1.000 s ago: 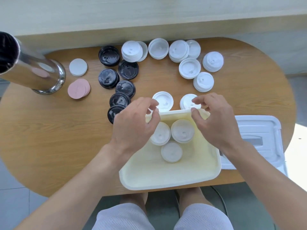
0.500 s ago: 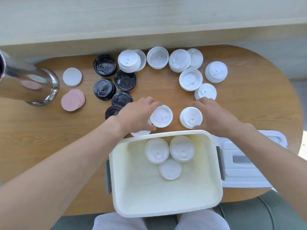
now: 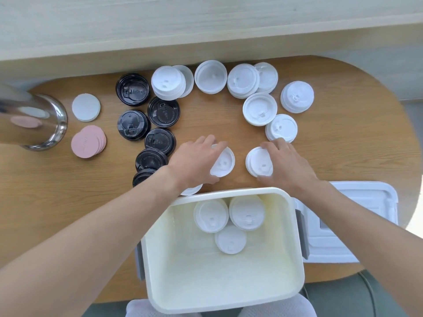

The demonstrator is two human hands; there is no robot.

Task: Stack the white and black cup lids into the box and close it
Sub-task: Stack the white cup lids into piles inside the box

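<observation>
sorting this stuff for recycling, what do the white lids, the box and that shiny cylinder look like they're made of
White lids: thin moulded plastic by the look, matte, with formed rims and sip holes. Box: thicker cream plastic, smooth and slightly glossy, with grey side latches. Shiny cylinder: probably polished metal, likely steel, since it mirrors the pink discs beside it.

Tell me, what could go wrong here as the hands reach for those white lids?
1. The box hangs over the table's near edge, so a nudge might tip it off.
2. The left hand and right hand each cover a white lid stack; a loose grip could scatter lids.
3. The left forearm passes close to the black lids and may knock them.
</observation>
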